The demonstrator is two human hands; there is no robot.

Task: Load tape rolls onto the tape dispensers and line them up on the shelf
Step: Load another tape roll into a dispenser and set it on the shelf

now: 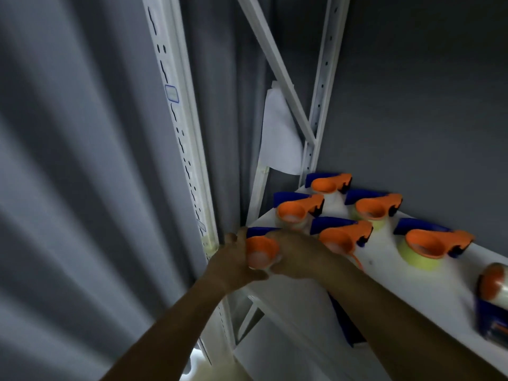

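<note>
Both hands meet at the left front corner of the white shelf (390,273), around one orange and blue tape dispenser (259,247) loaded with a clear roll. My left hand (231,259) holds its left side. My right hand (299,254) grips its right side. Behind it stand several more loaded dispensers in rows: one with clear tape (295,209), one at the back (328,182), one with a yellowish roll (376,207), one in the middle (343,235) and one with a green roll (428,247).
Another dispenser (492,301) lies on its side at the shelf's right edge. White slotted uprights (181,127) and a diagonal brace (277,70) frame the shelf's left end. A white paper sheet (279,136) hangs behind. A grey curtain (68,160) fills the left.
</note>
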